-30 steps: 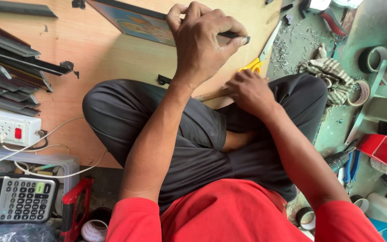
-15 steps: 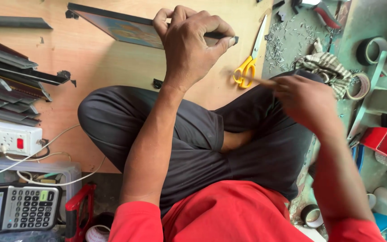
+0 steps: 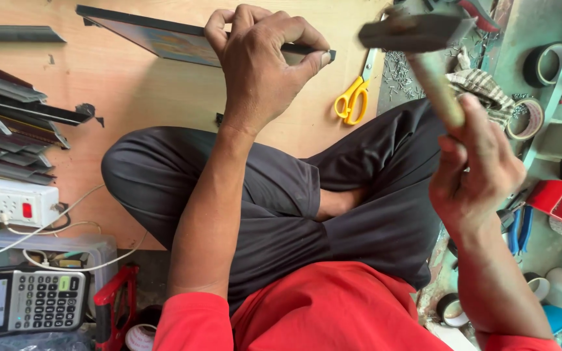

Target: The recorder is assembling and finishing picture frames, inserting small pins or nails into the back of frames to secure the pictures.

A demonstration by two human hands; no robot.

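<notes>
Head view: left hand [image 3: 258, 68] pinches thin, rigid, likely light picture frame [image 3: 157, 36] at its edge; right hand [image 3: 479, 172] grips hammer [image 3: 424, 45] low on handle, head-heavy.

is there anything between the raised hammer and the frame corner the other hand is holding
Nothing visible. The right hand holds the hammer raised in open air beside the frame, gripped by the left hand. The yellow scissors lie on the board below that gap. Only the left fingertips sit at the corner.
</notes>
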